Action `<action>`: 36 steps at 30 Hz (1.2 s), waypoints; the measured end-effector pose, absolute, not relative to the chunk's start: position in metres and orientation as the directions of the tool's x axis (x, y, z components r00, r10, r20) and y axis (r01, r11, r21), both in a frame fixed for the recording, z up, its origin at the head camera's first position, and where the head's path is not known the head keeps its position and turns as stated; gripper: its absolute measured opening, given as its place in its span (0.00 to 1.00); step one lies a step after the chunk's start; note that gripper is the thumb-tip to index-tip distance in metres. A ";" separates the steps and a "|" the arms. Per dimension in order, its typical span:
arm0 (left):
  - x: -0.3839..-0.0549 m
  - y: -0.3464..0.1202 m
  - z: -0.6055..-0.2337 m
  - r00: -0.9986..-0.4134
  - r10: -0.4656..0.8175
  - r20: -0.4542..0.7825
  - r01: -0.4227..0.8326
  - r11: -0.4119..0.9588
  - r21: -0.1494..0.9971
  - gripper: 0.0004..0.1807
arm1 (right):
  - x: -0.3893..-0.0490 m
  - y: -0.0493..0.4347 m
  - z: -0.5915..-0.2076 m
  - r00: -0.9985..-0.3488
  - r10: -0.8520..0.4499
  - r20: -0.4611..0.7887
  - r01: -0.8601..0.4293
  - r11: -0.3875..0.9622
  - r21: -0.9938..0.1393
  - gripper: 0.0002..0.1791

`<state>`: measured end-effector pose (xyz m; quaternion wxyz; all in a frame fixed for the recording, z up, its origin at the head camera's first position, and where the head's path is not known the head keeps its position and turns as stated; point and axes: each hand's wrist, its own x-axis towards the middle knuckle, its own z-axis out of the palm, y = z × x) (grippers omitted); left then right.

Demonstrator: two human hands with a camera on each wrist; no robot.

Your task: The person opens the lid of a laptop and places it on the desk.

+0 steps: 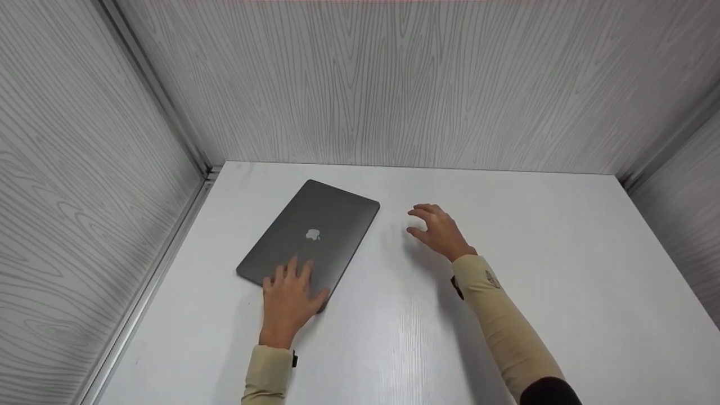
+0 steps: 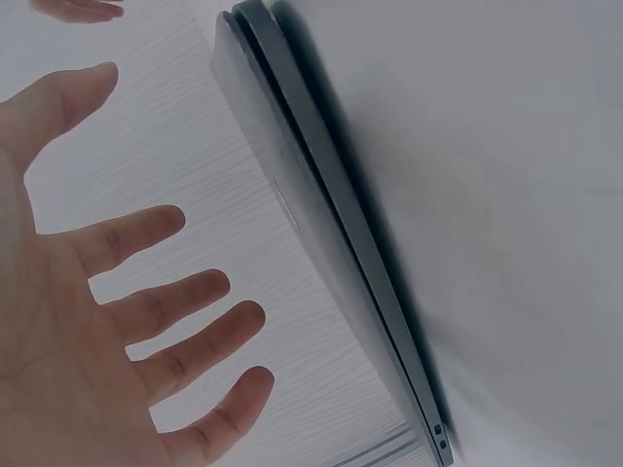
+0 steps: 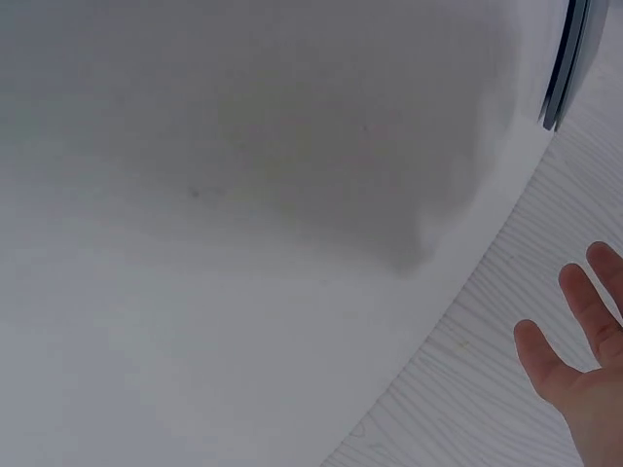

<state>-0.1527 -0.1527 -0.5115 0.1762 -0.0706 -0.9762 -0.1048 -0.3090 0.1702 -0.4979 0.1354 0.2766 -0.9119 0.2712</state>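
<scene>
Grey wood-grain panels (image 1: 360, 84) stand behind and at both sides of a white worktop (image 1: 534, 236), whose glossy surface catches a streak of light toward the person. On its left half lies a laptop (image 1: 332, 242), flat, shut and slantwise, its far end leaning to the right. The lid is a smooth dark grey, with a faint soft sheen, straight sides and rounded corners; from the left wrist, the side of the body looks slim and bluish, with a dark seam (image 2: 324, 190) running lengthwise between lid and base and a shadow lying along the bottom.

Beige sleeves (image 1: 500, 320) cover both forearms. The left hand (image 1: 288, 301) is spread over the laptop's near end, and its thumb reaches past the near right corner; from the wrist, a gap shows between its fingers and the lid, and its grip holds nothing. The right hand (image 1: 441, 233) hovers above the worktop to the right of the laptop, well apart from it, fingers lightly bent, its grip loose and free of any object.

Pale against the dark lid, an apple logo (image 1: 312, 234) sits near the middle. Two tiny dark ports (image 2: 440, 436) show close to one end of the side.
</scene>
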 end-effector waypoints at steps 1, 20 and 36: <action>-0.152 -0.153 -0.512 -0.930 0.099 0.355 0.172 0.969 0.178 0.35 | -0.310 0.169 -0.498 -0.813 -0.433 0.389 -0.575 0.702 -0.419 0.18; -0.143 -0.158 -0.515 -0.938 0.052 0.344 0.131 0.969 0.210 0.36 | -0.315 0.142 -0.502 -0.848 -0.455 0.271 -0.530 0.725 -0.441 0.22; -0.139 -0.159 -0.516 -0.983 0.017 0.181 0.056 0.976 0.210 0.41 | -0.324 0.120 -0.510 -0.882 -0.450 0.140 -0.467 0.790 -0.398 0.26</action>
